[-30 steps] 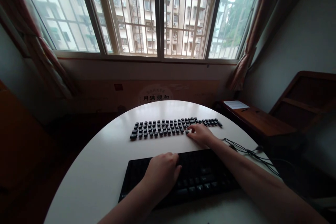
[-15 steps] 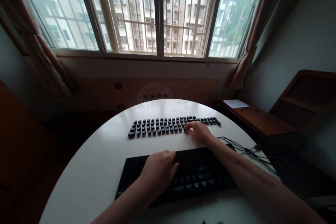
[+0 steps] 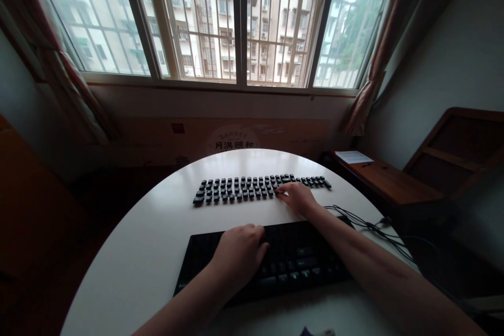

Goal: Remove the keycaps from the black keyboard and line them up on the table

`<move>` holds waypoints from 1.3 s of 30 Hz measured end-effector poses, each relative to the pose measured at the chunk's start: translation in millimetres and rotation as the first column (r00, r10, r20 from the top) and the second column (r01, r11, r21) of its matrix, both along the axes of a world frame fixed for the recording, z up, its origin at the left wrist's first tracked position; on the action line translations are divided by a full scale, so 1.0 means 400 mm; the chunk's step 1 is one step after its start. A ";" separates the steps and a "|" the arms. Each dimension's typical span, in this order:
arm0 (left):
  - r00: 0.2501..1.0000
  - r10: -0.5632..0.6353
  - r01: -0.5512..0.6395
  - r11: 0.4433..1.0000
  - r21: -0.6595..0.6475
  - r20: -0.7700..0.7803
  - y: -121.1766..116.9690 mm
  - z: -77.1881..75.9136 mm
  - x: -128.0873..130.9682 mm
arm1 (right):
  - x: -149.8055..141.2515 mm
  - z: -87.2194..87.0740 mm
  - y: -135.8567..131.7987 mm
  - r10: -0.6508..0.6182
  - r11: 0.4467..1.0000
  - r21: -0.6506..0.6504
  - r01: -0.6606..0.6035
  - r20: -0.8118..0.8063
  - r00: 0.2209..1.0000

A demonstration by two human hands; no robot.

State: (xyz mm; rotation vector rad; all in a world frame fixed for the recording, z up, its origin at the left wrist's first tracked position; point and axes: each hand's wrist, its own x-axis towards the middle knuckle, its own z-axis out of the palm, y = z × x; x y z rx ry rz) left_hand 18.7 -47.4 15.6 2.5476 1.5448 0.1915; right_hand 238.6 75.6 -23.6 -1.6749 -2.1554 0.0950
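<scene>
Dark keycaps (image 3: 220, 191) stand in several rows on the white round table (image 3: 129, 252). At the right part of these rows, my right hand (image 3: 297, 197) pinches a keycap (image 3: 277, 193) between thumb and fingertips, close to the tabletop. Nearer to me lies a black keyboard (image 3: 299, 268); keys show on its right and lower parts, while its left part looks dark and bare. Over its middle rests my left hand (image 3: 241, 249), with the fingers curled in; whatever they hold, if anything, is hidden. My right forearm crosses above the keyboard's right end.
Black cables (image 3: 370, 226) run over the table's right edge. A small purple and grey item (image 3: 305, 332) shows at the bottom. To the right is a brown wooden desk (image 3: 386, 184) with paper (image 3: 353, 157) on it. A barred window (image 3: 240, 26) lies beyond.
My right hand has shifted only slightly at the keycap rows, still pinching. My left hand stays in place over the keyboard. The view has tilted a little.
</scene>
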 end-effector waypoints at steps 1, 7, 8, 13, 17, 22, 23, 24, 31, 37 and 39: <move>1.000 -0.001 0.001 1.000 -0.003 -0.001 0.000 0.001 0.000 | 0.000 0.001 -0.001 -0.004 1.000 -0.001 0.004 0.003 1.000; 1.000 -0.002 0.002 1.000 -0.009 -0.003 -0.004 0.010 0.001 | 0.003 0.002 -0.003 -0.031 1.000 -0.004 0.031 0.014 0.999; 1.000 -0.002 0.001 1.000 -0.010 -0.006 -0.004 0.011 0.001 | 0.004 0.002 -0.002 -0.034 0.999 -0.007 0.035 0.016 0.999; 1.000 -0.004 0.004 1.000 0.002 -0.020 -0.001 0.006 0.002 | 0.008 0.002 -0.001 -0.027 1.000 -0.002 0.027 0.028 0.999; 1.000 -0.014 0.015 1.000 0.016 -0.015 0.001 -0.001 -0.001 | 0.001 0.008 -0.009 -0.030 0.999 0.038 0.029 0.028 0.999; 1.000 -0.025 0.025 0.999 0.041 -0.015 0.001 -0.001 -0.003 | -0.006 0.057 -0.033 -0.039 0.991 0.129 0.038 0.004 0.999; 1.000 -0.026 0.027 0.999 0.047 -0.018 0.001 -0.001 -0.003 | -0.004 0.081 -0.039 -0.023 0.988 0.151 0.023 -0.002 1.000; 0.999 -0.027 0.028 0.998 0.051 -0.019 0.002 -0.001 -0.003 | 0.000 0.110 -0.046 -0.002 0.985 0.172 0.003 -0.007 1.000; 0.999 -0.038 0.038 0.998 0.051 -0.012 -0.004 0.008 -0.003 | 0.057 0.299 -0.166 0.319 0.909 0.394 -0.138 -0.440 0.839; 0.979 -0.201 0.193 0.969 0.153 0.039 -0.031 0.002 0.022 | 0.117 0.232 -0.290 0.173 0.980 0.047 -0.194 -0.686 0.707; 0.963 -0.258 0.243 0.955 0.171 0.078 -0.037 -0.011 0.031 | 0.131 0.194 -0.301 0.099 0.947 -0.113 -0.299 -0.786 0.610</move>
